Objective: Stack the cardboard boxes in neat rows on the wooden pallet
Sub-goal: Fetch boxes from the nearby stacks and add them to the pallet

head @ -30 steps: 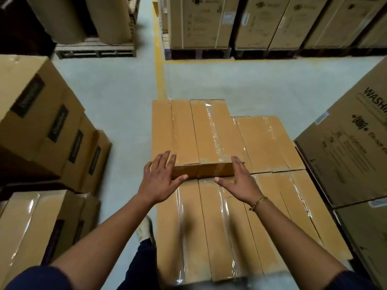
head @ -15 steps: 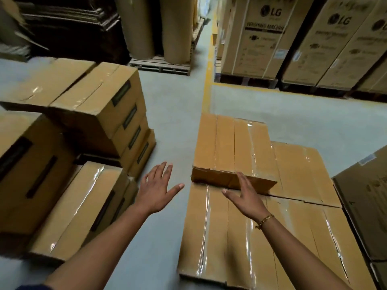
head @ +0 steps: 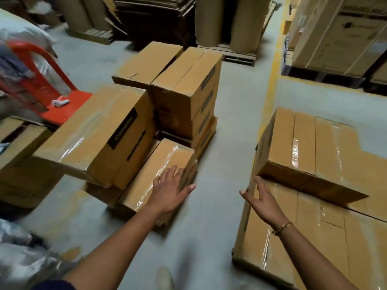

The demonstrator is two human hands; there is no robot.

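Head: red chair [head: 69,105], perhaps, beside boxes [head: 188,91]

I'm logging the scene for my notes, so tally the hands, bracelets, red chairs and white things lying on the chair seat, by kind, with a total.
Hands: 2, the left hand and the right hand
Bracelet: 1, the bracelet on the right wrist
Red chair: 1, the red chair
White object: 1, the white object on its seat
Total: 5

No text fully legible. Black label strip [head: 122,130] on side of brown cardboard box [head: 94,126], left stack: one line of pale lettering, too blurred to read. Tall brown cardboard cartons [head: 339,42], upper right: dark print, blurred, unreadable.
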